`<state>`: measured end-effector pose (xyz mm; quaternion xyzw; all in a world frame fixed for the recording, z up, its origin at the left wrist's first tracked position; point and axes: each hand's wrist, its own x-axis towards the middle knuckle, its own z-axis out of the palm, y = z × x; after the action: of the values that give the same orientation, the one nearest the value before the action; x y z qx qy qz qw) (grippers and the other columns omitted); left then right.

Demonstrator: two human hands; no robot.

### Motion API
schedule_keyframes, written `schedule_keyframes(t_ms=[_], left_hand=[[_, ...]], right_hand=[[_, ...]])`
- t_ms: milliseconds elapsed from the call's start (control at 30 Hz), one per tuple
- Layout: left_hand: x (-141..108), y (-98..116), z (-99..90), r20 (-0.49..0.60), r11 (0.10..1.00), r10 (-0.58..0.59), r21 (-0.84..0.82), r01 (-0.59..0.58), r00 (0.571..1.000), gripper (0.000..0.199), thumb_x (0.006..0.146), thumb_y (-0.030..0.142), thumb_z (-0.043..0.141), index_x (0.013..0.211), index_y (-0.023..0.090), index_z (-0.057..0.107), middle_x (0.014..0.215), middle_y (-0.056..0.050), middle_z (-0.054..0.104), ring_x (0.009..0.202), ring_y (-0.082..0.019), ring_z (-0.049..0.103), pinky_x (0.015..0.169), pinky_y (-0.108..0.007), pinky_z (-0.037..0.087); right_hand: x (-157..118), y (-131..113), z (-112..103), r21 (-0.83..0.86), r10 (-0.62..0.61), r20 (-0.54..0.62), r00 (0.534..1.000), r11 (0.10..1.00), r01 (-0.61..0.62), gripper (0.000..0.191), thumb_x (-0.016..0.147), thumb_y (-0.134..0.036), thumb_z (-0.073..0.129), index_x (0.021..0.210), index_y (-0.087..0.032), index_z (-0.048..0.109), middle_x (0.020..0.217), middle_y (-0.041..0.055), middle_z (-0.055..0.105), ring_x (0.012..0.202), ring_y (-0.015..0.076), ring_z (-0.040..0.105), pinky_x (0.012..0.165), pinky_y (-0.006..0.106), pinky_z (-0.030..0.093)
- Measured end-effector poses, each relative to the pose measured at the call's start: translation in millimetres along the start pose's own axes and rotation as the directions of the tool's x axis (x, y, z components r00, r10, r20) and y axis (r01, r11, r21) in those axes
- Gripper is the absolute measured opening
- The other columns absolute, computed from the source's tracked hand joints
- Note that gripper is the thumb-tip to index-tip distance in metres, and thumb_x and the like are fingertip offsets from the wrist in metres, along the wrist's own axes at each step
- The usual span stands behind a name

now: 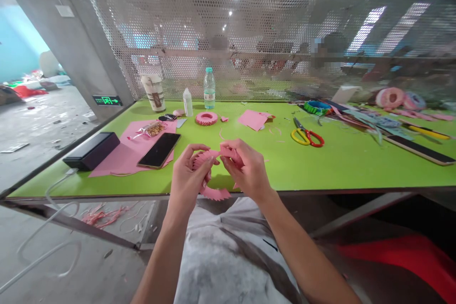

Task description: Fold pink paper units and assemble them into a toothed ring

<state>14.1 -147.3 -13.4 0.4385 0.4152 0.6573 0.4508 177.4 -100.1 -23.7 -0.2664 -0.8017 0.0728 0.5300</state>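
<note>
Over the near edge of the green table, my left hand (192,171) is closed round a curved pink folded-paper strip (215,193) with a jagged, toothed edge. The strip's lower end curls out below my fingers. Close beside it, my right hand (249,166) pinches a pink paper piece against the strip's upper end; my fingers partly cover that piece. A finished-looking pink paper ring (206,118) lies farther back, a small pink folded piece (224,119) just right of it. Pink paper sheets (253,119) rest beyond my right hand.
Scissors (307,134) with yellow and red handles lie at right. A phone (159,150), a black box (91,150) and a snack bag (152,128) are at left. A glue bottle (187,103), water bottle (209,89) and paper cup (154,92) stand before the perforated screen (213,14).
</note>
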Motion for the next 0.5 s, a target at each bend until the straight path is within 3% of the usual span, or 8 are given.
schedule_keyframes(t_ms=[233,500], left_hand=[[-1.6,4.5,-1.3,0.019,0.999,-0.004,0.046,0.003,1.000,0.031,0.084,0.034,0.084,0.105,0.019,0.067,0.053,0.008,0.058,0.039,-0.006,0.044,0.036,-0.013,0.031],[-1.6,6.5,-5.0,0.037,0.999,-0.001,0.050,-0.001,0.999,0.033,0.080,0.034,0.087,0.100,0.018,0.067,0.065,0.003,0.071,0.041,-0.005,0.044,0.034,-0.013,0.032]], right_hand=[[0.9,0.1,-0.2,0.038,-0.022,0.024,0.999,0.999,0.021,0.023,0.101,-0.014,0.064,0.121,-0.025,0.066,0.102,0.0043,0.073,0.085,0.0178,0.069,0.074,0.028,0.054],[1.7,1.0,-0.4,0.064,-0.032,0.051,0.998,0.998,0.029,0.021,0.103,-0.014,0.064,0.121,-0.025,0.068,0.102,0.0045,0.075,0.086,0.0172,0.072,0.075,0.028,0.055]])
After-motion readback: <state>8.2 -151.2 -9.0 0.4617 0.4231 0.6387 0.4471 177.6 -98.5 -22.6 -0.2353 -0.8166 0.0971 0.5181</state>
